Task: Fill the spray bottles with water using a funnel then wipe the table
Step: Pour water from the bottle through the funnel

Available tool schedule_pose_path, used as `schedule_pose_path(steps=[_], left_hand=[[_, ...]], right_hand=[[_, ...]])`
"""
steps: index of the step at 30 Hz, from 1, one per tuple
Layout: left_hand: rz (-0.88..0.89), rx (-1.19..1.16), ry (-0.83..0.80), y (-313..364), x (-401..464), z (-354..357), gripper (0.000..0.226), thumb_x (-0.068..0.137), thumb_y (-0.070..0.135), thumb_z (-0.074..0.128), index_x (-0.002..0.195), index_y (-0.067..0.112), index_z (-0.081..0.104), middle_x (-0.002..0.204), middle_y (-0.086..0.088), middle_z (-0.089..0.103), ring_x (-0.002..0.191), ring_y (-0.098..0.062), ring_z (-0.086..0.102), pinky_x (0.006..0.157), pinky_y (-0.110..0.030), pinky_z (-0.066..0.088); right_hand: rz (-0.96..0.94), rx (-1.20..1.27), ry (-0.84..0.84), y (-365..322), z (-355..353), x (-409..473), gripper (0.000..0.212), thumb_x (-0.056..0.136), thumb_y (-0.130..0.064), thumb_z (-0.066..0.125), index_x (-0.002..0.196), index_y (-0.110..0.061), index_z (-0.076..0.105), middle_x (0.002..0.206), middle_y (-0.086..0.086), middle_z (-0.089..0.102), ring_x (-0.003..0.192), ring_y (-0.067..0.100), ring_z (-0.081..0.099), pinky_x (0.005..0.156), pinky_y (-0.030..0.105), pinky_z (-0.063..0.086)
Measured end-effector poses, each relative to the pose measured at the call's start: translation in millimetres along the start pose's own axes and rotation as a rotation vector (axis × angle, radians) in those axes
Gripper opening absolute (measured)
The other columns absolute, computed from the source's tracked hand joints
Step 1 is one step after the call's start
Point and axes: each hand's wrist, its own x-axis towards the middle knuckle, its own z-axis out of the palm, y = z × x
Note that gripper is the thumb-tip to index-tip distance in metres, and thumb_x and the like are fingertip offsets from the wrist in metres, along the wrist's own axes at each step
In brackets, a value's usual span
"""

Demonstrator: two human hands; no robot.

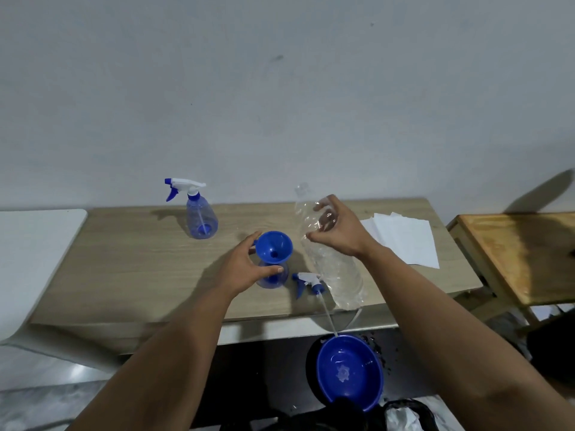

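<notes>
A blue funnel (274,247) sits in the neck of an uncapped blue spray bottle (273,279) at the middle of the wooden table (130,269). My left hand (247,269) wraps around that bottle from the left. My right hand (337,230) grips a large clear plastic water bottle (337,272) standing upright just right of the funnel. The removed white and blue trigger head (308,283) lies on the table between them, its tube reaching past the front edge. A second spray bottle (199,213) with its trigger head on stands at the back left.
White paper towels (404,237) lie at the table's right end. A blue bowl (350,371) sits on the floor below the front edge, with water drops beside it. A wooden stool (513,256) stands to the right, a white surface (34,253) to the left.
</notes>
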Motion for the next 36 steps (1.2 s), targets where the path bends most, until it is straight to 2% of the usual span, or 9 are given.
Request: schedule_pose_path(steps=[4,7,12,16,19,25,29,36], left_hand=[[0.015,-0.011,0.024,0,1,1,0.091,0.056,0.047,0.094,0.135,0.043,0.05,0.125,0.02,0.062,0.116,-0.002,0.058,0.099,-0.031,0.048],[0.024,-0.012,0.029,1,2,2,0.095,0.057,0.045,0.094,0.14,0.038,0.048,0.124,0.019,0.061,0.112,-0.001,0.058,0.095,-0.027,0.047],[0.049,-0.008,0.053,1,1,3,0.086,0.056,0.045,0.094,0.134,0.038,0.056,0.117,0.025,0.065,0.106,0.003,0.059,0.094,-0.028,0.05],[0.052,-0.001,0.05,3,4,3,0.082,0.055,0.048,0.093,0.13,0.038,0.06,0.112,0.022,0.068,0.105,0.002,0.061,0.095,-0.031,0.052],[0.056,-0.007,0.049,3,6,4,0.079,0.055,0.048,0.093,0.126,0.041,0.061,0.109,0.022,0.069,0.103,0.002,0.062,0.095,-0.033,0.053],[0.053,-0.006,0.062,1,6,6,0.086,0.054,0.048,0.093,0.132,0.037,0.058,0.113,0.021,0.067,0.104,-0.001,0.062,0.094,-0.035,0.054],[0.057,0.0,0.074,2,6,6,0.087,0.054,0.048,0.094,0.133,0.034,0.058,0.114,0.018,0.067,0.104,-0.003,0.062,0.094,-0.033,0.053],[0.045,-0.002,0.077,0,5,5,0.092,0.053,0.05,0.093,0.136,0.033,0.056,0.117,0.016,0.067,0.107,-0.006,0.062,0.095,-0.034,0.052]], right_hand=[[0.071,-0.176,-0.153,2,2,-9,0.049,0.067,-0.028,0.088,0.105,-0.034,0.056,0.085,0.002,0.069,0.069,0.012,0.062,0.072,0.03,0.053],[0.109,-0.286,-0.264,1,3,-13,0.051,0.07,-0.029,0.087,0.11,-0.03,0.055,0.09,0.007,0.071,0.075,0.017,0.064,0.076,0.033,0.055],[0.177,-0.439,-0.397,-2,2,-16,0.056,0.07,-0.032,0.084,0.115,-0.026,0.052,0.081,0.002,0.075,0.076,0.016,0.066,0.078,0.038,0.056],[0.191,-0.541,-0.443,-7,1,-18,0.061,0.063,-0.043,0.083,0.112,-0.029,0.05,0.085,0.006,0.072,0.088,0.028,0.07,0.078,0.045,0.059],[0.205,-0.587,-0.485,-11,0,-19,0.062,0.064,-0.042,0.083,0.113,-0.026,0.05,0.08,0.005,0.07,0.082,0.03,0.07,0.075,0.048,0.061],[0.25,-0.645,-0.494,-15,0,-19,0.062,0.072,-0.034,0.085,0.122,-0.021,0.049,0.075,0.004,0.065,0.061,0.024,0.06,0.06,0.038,0.059],[0.239,-0.682,-0.504,-13,1,-18,0.067,0.072,-0.037,0.086,0.127,-0.021,0.049,0.078,0.002,0.065,0.065,0.018,0.06,0.057,0.029,0.051],[0.237,-0.706,-0.51,-16,4,-15,0.071,0.075,-0.036,0.086,0.133,-0.018,0.049,0.076,-0.004,0.057,0.07,0.017,0.056,0.055,0.028,0.045]])
